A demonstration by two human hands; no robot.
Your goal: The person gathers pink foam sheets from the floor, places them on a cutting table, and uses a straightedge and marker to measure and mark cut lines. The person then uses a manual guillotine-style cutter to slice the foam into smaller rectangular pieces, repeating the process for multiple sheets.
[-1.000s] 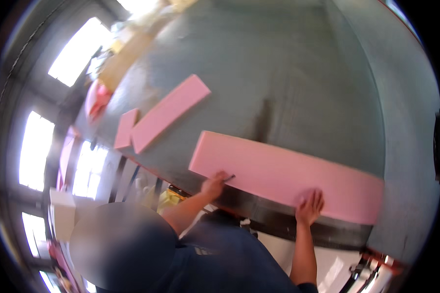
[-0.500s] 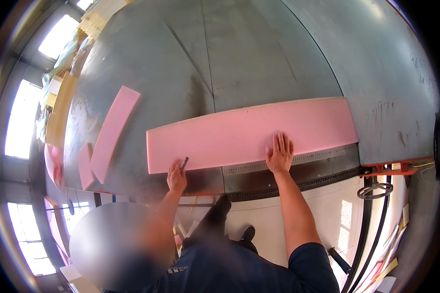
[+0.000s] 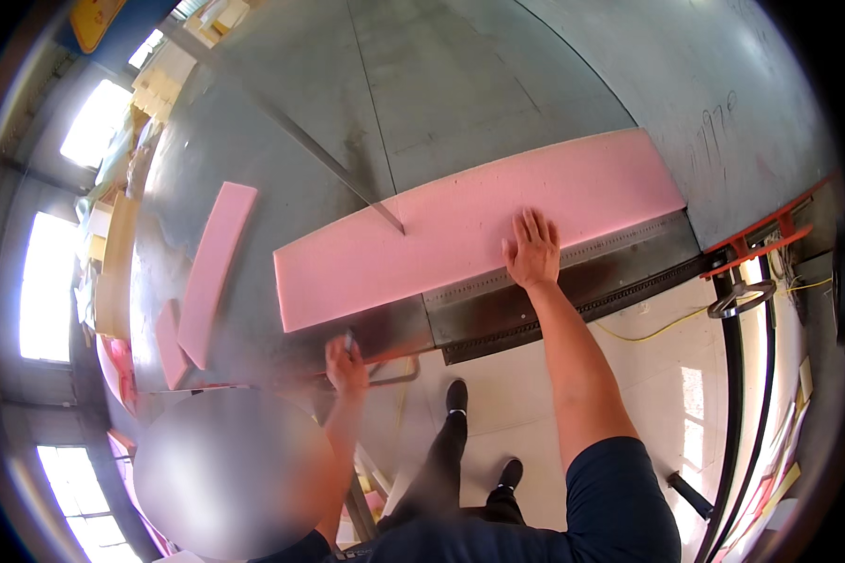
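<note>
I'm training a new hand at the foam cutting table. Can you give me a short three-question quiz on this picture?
1. True or false: the right hand lies flat on the long pink foam slab.
2. What does the left hand grip? A) a small dark tool B) a foam strip C) a hose
3. On which side of the slab do the narrow pink foam strips lie on the metal table?

Key: 1 true; 2 A; 3 the person's left.

Grey metal table [image 3: 460, 84], bright windows [image 3: 47, 281] at left, pale floor [image 3: 667, 375]
</note>
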